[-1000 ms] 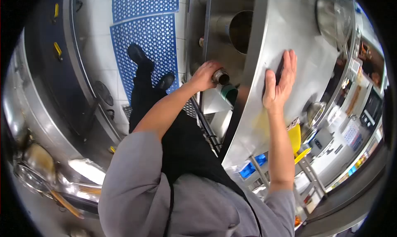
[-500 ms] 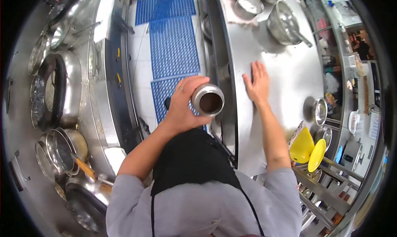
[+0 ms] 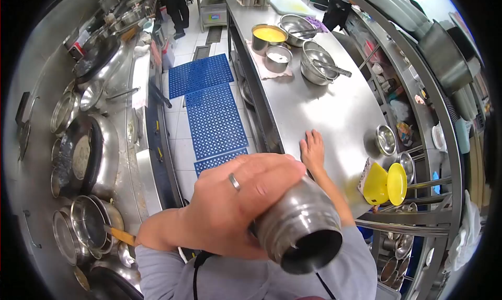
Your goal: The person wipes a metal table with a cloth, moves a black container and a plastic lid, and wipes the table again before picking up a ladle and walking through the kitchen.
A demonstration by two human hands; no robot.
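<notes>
Close to the camera, my left hand [image 3: 235,206] is wrapped round a steel vacuum flask [image 3: 300,221]. The flask's open mouth tilts toward me, and its inside is dark. A ring shows on one finger. My right hand [image 3: 312,151] rests palm down near the left edge of the steel worktable [image 3: 334,111], fingers spread and nothing in them. Farther along the table stands a steel bowl [image 3: 316,64] with a metal-handled tool across it. To the right of my right forearm are a yellow container [image 3: 375,187] and a small steel bowl [image 3: 386,140].
At the far end are a pot of yellow contents [image 3: 269,36], a smaller pot [image 3: 277,59] on a cloth, and another bowl [image 3: 298,28]. Blue mats [image 3: 214,114] cover the aisle. Strainers [image 3: 88,221] and a wok [image 3: 81,156] line the left counter. Two people's legs show far off.
My left hand has lifted the flask up toward the camera and tipped its mouth toward me. The view has tilted up, showing more of the far kitchen. My right hand stays on the table.
</notes>
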